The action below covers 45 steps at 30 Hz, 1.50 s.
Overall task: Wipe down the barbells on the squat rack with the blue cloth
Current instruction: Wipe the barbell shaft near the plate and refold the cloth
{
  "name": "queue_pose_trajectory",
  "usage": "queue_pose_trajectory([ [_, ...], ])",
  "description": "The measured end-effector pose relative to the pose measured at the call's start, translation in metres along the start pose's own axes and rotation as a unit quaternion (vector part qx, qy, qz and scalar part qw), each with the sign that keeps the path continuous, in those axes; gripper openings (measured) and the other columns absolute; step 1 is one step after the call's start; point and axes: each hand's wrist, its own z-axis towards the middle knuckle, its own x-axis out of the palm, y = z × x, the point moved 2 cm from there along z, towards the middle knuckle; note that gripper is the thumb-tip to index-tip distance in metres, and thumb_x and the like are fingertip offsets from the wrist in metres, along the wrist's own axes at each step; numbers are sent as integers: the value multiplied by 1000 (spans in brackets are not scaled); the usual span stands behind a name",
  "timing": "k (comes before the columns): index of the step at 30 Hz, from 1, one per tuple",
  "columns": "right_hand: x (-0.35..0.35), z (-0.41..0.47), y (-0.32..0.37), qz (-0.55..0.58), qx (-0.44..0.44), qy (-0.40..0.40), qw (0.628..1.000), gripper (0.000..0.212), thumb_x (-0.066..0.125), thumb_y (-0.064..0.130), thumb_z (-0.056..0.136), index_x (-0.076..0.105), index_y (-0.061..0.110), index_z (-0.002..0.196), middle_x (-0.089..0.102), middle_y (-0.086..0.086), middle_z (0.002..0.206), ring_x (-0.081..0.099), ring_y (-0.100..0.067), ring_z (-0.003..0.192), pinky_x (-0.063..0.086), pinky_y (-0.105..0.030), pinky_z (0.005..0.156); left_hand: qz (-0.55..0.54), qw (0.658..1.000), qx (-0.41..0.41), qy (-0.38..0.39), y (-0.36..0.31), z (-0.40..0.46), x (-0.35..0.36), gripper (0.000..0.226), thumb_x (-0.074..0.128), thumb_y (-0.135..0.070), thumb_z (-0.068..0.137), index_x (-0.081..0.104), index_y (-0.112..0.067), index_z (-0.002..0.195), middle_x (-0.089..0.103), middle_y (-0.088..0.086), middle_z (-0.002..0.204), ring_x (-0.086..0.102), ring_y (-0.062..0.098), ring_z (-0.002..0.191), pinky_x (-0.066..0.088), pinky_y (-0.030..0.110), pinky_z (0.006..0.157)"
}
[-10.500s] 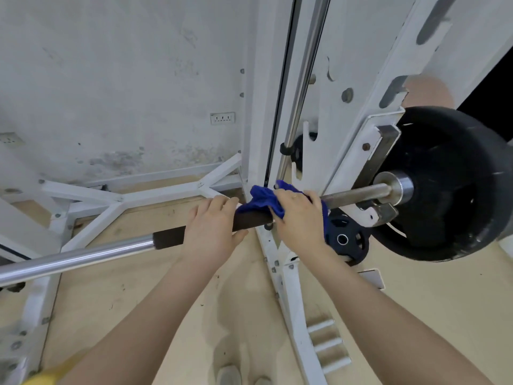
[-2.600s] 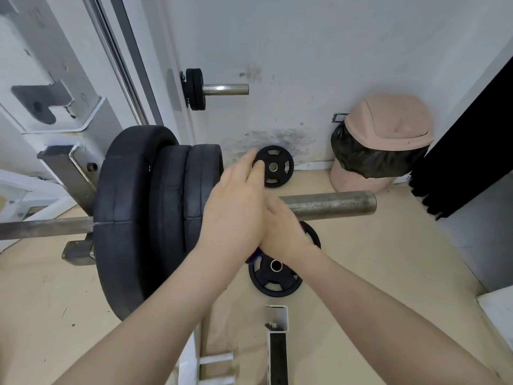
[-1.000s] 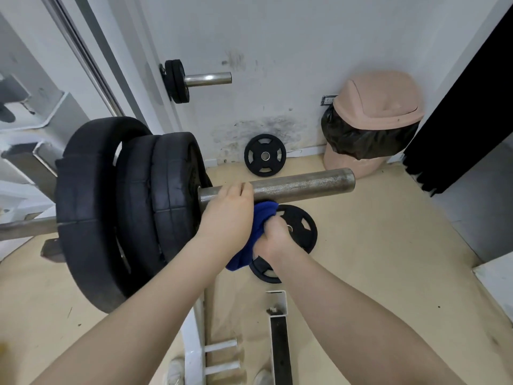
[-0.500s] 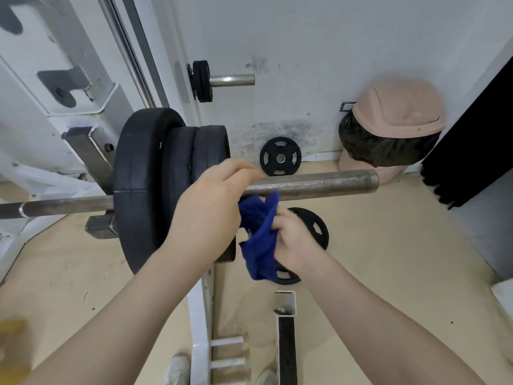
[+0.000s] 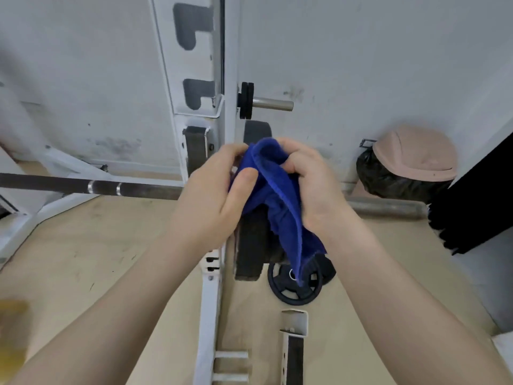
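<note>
The left hand (image 5: 211, 201) is curled, and its thumb and fingers pinch one side of the soft blue cloth (image 5: 274, 195). The right hand (image 5: 311, 187) is curled too, and it grips the other side of the cloth in a loose fist. Both hands hold the cloth up in the air between them, bunched at the top, with a long end hanging down past the right wrist. Half a second ago the left hand was up by the bar and the cloth hung lower from the right hand; now both hands have come together on the cloth, away from the bar, and the view has turned so the black weight plates (image 5: 249, 245) are seen edge on. The long metal barbell (image 5: 105, 188) lies flat behind the hands and runs from left to right. Its dark part with two shiny rings is on the left, and its rough grey end (image 5: 388, 208) sticks out on the right. The cloth does not touch the bar. The bar sits on the white metal squat rack (image 5: 211, 301), which stands straight up in the middle. A small black plate (image 5: 297, 287) lies on the tan floor (image 5: 83, 259) under the cloth. A pink bin with a black bag (image 5: 410, 162) stands by the white wall (image 5: 361, 65) on the right.
</note>
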Motion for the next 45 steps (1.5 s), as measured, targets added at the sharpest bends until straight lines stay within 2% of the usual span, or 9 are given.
queue_pose_trajectory([
  [10, 224, 52, -64, -46, 79, 71, 993, 25, 40, 6, 62, 62, 10, 74, 59, -13, 71, 54, -25, 68, 48, -32, 62, -105, 990, -68, 72, 129, -66, -193, 22, 42, -41, 78, 46, -45, 99, 59, -34, 84, 55, -7, 78, 39, 7, 67],
  [13, 281, 69, -95, -54, 112, 95, 988, 21, 38, 2, 64, 55, 5, 75, 54, -13, 75, 51, -24, 69, 46, -27, 58, -22, 986, -136, 99, 168, -89, -246, 9, 57, -37, 80, 55, -29, 84, 55, -17, 63, 52, -6, 59, 36, 9, 55],
  [18, 347, 91, -136, -125, 121, 195, 965, 27, 38, 7, 55, 58, 9, 73, 56, -9, 73, 51, -20, 70, 41, -29, 63, 17, 974, -215, 75, 227, -120, -302, 25, 72, -25, 75, 51, -12, 73, 48, -3, 74, 46, 6, 64, 38, 21, 56],
  [23, 397, 119, -165, -206, 131, 299, 922, 25, 48, 26, 74, 64, 24, 93, 67, 1, 93, 62, -13, 83, 48, -33, 80, 23, 954, -294, 60, 270, -126, -337, 26, 65, -11, 78, 45, -23, 65, 49, -8, 57, 52, 12, 51, 36, 17, 42],
  [27, 437, 154, -170, -201, 144, 276, 929, 33, 44, 40, 93, 65, 15, 96, 67, -1, 85, 63, -11, 76, 50, -28, 75, 2, 944, -330, 12, 303, -112, -374, 12, 62, -11, 81, 49, -10, 82, 57, 2, 62, 54, 14, 42, 41, 27, 40],
  [31, 483, 200, -185, -273, 124, 312, 902, 30, 61, 44, 78, 67, 22, 97, 72, -1, 96, 67, -19, 92, 51, -40, 90, 7, 955, -297, 12, 340, -93, -416, 21, 52, 8, 80, 50, -13, 79, 57, -2, 65, 56, 5, 52, 46, 18, 46],
  [35, 525, 237, -189, -307, 108, 399, 857, 19, 68, 25, 80, 63, 18, 96, 69, 4, 88, 66, -7, 79, 52, -20, 69, 40, 948, -313, -28, 379, -76, -457, 32, 56, 2, 77, 48, -29, 75, 59, -7, 66, 53, 5, 52, 42, 16, 45],
  [39, 559, 270, -204, -417, 35, 351, 838, 10, 54, 1, 79, 56, 9, 84, 58, -4, 72, 51, -13, 62, 40, -23, 53, 36, 942, -328, -60, 414, -67, -489, 17, 55, -4, 80, 50, -19, 86, 61, 1, 72, 52, 11, 56, 39, 14, 42],
  [45, 613, 298, -220, -466, 37, 295, 833, 19, 50, 27, 93, 54, 16, 78, 56, 4, 74, 50, -9, 65, 36, -16, 55, -77, 921, -367, -106, 462, -74, -546, 18, 44, -3, 85, 48, -20, 79, 53, -5, 67, 47, 11, 60, 40, 23, 54],
])
